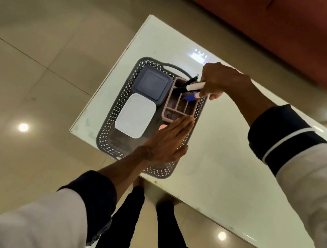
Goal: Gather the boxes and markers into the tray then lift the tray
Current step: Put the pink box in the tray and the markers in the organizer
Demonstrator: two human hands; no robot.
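A grey perforated tray (108, 129) sits on the white table (226, 151) near its left corner. Inside it lie a grey-lidded box (152, 85) at the back and a white-lidded box (135, 115) in front of it. A pink divided organizer (180, 107) stands at the tray's right side with several markers in its back compartment. My right hand (222, 82) grips a white marker (195, 86) over that compartment. My left hand (166, 142) lies flat, fingers straight, over the tray's near right part, fingertips at the organizer's front edge. A small pink thing (162, 127) shows beside its fingers.
A reddish sofa (292, 26) runs behind the table. Glossy tiled floor (44, 49) spreads to the left. My legs and feet (148, 214) stand at the table's near edge. The tray's near corner reaches the table's front edge.
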